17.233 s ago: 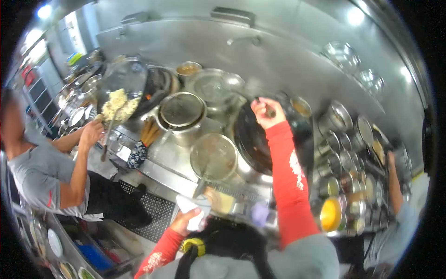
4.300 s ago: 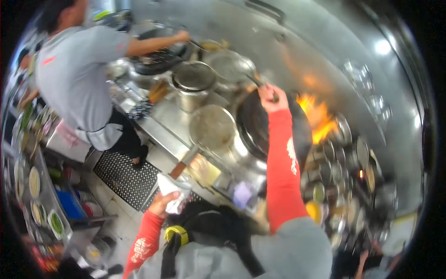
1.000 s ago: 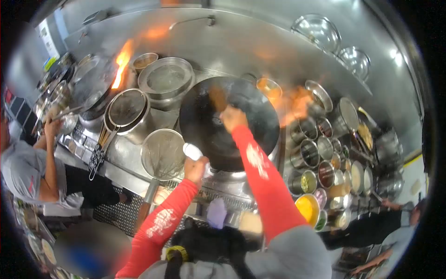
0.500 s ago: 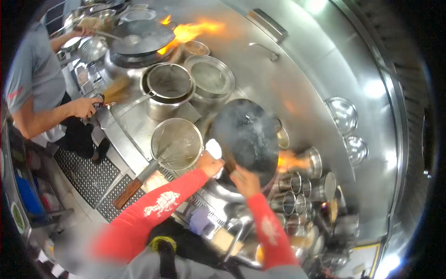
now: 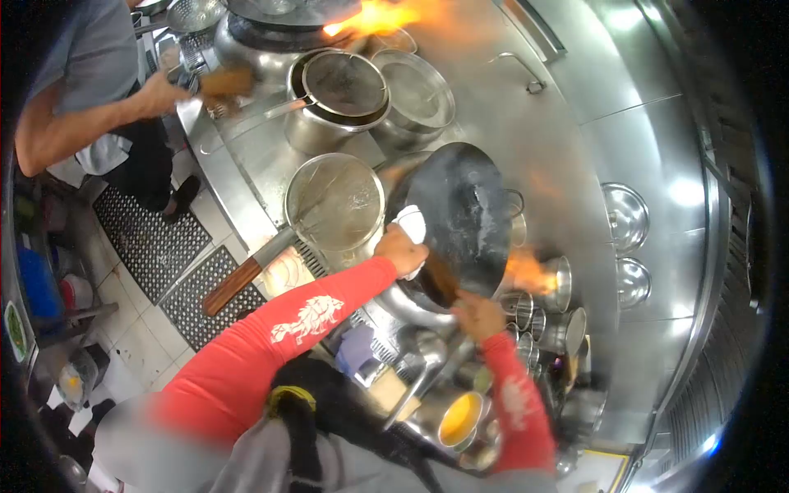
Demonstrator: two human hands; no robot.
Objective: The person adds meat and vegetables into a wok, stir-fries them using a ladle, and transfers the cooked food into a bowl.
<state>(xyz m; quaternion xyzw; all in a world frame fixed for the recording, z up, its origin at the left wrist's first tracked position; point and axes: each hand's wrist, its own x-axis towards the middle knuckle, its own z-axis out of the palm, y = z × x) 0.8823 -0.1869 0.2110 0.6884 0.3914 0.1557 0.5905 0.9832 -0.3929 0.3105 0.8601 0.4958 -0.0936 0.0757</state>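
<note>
Black round wok [image 5: 464,218], bunched white cloth [image 5: 411,219]

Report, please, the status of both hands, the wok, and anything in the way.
Left hand grips white cloth at rim of wok. Right hand holds brown brush, blurred, at wok. Wok tilted, no food visible. Flame beside rim.
</note>
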